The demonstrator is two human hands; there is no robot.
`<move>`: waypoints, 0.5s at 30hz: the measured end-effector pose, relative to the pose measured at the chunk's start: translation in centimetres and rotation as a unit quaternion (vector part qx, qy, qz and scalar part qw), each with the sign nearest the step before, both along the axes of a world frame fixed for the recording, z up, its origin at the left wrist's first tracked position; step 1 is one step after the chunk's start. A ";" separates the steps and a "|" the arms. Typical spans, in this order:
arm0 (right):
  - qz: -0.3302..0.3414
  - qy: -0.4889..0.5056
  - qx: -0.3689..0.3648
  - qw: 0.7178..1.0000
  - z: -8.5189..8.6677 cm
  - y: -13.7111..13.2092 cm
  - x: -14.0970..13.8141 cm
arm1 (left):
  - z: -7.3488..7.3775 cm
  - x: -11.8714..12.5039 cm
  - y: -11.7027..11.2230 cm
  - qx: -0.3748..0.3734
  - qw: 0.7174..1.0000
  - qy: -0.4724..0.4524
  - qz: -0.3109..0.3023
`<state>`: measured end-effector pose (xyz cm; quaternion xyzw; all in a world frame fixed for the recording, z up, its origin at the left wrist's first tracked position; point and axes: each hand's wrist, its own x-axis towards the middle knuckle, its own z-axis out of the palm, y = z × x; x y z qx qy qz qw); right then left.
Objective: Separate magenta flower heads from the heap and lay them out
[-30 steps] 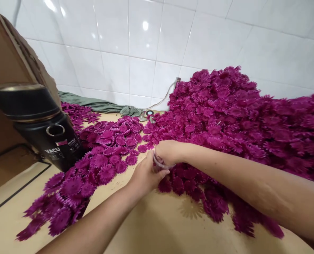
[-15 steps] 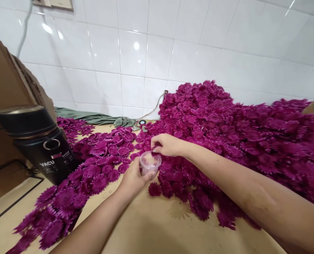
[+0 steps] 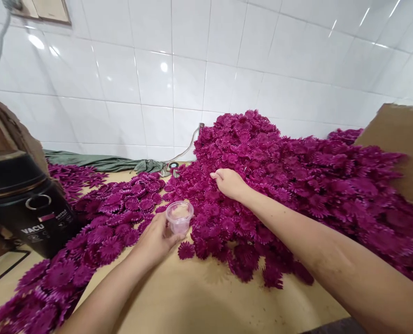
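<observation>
My left hand (image 3: 157, 236) is wrapped round a small see-through plastic cup (image 3: 179, 225), held upright with its mouth uncovered. Something pale shows inside the cup, though I cannot make out what. My right hand (image 3: 230, 182) is over the large pile of magenta artificial flower heads (image 3: 241, 144), its fingers curled together. Whatever those fingers hold, if anything, is hidden or too small to name. A flatter spread of similar flower heads (image 3: 111, 236) lies to the left of the cup.
At far left stands a black vacuum bottle (image 3: 28, 208) in front of torn cardboard (image 3: 15, 125). Green cloth (image 3: 98, 160) runs along the white tiled wall (image 3: 150, 79). Another cardboard piece (image 3: 394, 139) rises at right, beside the pile. The tabletop (image 3: 178, 297) is tan.
My right hand has moved away from the cup's rim, to the right over the pile. My left hand keeps hold of the cup. The view has turned somewhat right.
</observation>
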<state>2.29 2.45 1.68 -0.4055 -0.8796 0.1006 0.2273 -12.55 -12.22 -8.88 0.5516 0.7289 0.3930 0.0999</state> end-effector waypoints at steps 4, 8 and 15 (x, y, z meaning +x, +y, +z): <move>-0.002 0.059 -0.038 0.997 -0.1 0.9 0.9 | 2.4 -0.3 -1.6 -0.065 0.980 0.178 0.066; 0.007 0.129 -0.114 0.985 -0.6 1.4 1.4 | 3.6 -0.6 -2.8 -0.065 0.970 0.225 0.066; 0.091 0.212 -0.290 0.929 -0.2 -0.5 2.0 | 6.7 4.1 -1.5 0.129 0.989 0.027 -0.071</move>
